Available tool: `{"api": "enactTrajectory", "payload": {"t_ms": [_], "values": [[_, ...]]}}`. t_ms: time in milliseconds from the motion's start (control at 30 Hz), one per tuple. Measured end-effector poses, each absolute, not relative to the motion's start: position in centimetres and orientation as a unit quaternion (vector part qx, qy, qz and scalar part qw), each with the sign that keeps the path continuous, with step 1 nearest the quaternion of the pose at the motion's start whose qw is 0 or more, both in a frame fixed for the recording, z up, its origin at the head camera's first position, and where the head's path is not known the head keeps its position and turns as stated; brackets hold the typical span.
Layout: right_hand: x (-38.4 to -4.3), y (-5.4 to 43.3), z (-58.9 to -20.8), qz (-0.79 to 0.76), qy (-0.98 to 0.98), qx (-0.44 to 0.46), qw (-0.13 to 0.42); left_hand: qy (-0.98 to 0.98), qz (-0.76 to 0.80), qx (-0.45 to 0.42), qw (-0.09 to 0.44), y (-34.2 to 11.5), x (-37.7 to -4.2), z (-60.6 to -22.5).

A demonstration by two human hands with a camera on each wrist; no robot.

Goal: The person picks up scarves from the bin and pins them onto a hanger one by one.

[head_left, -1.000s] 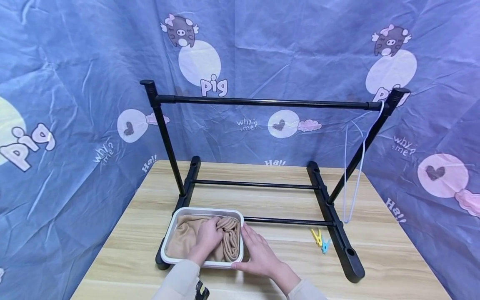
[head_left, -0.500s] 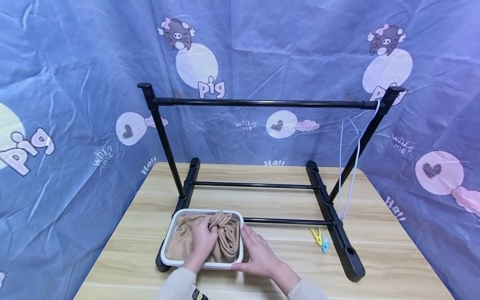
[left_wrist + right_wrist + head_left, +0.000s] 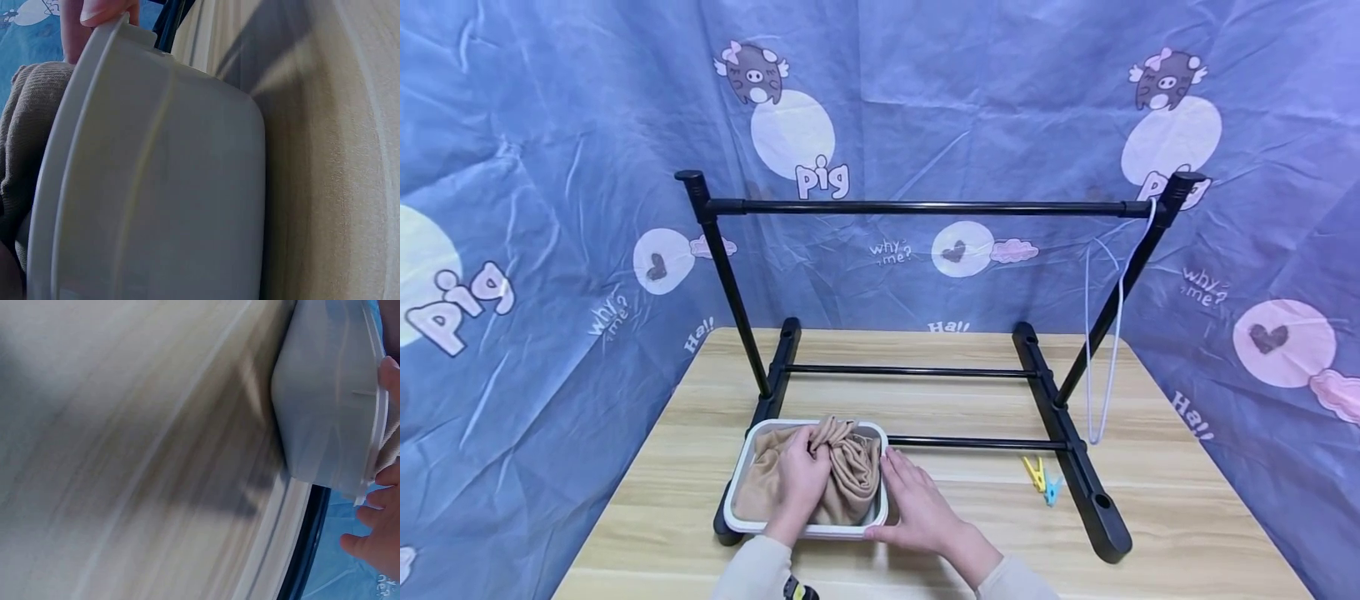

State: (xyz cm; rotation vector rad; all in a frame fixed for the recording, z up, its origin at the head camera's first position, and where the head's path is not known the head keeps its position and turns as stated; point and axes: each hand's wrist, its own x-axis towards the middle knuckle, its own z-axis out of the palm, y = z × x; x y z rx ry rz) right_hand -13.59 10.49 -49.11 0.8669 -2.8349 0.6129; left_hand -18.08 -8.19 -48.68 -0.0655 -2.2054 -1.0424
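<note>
A bundle of tan cloth lies in a white plastic box near the table's front left. My left hand is inside the box and grips a gathered fold at the top of the bundle. Its ribbed folds show above the rim at the left of the left wrist view. My right hand rests against the box's right side, thumb on the front corner and fingers extended along the side edge. In the right wrist view its fingers touch the rim of the box.
A black rack stands on the wooden table, its left foot partly behind the box. A white hanger hangs at the right end of its bar. Yellow and blue clothespins lie by the right foot.
My left hand has drawn the gathered fold up and slightly left, and the bundle has risen a little above the rim. My right hand has stayed against the box.
</note>
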Motion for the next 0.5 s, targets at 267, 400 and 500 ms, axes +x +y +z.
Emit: {"api": "enactTrajectory", "payload": {"t_ms": [267, 400, 500], "values": [[-13.5, 10.5, -48.1, 0.184, -0.933, 0.297, 0.087, -0.847, -0.411, -0.015, 0.337, -8.4, -17.7, -48.6], [-14.0, 10.7, -47.1, 0.178, -0.93, 0.303, 0.109, -0.844, -0.412, -0.02, 0.344, -8.4, -18.0, -48.4], [-14.3, 11.0, -46.4, 0.177, -0.927, 0.308, 0.121, -0.84, -0.412, -0.025, 0.352, -8.4, -18.3, -48.3]]}}
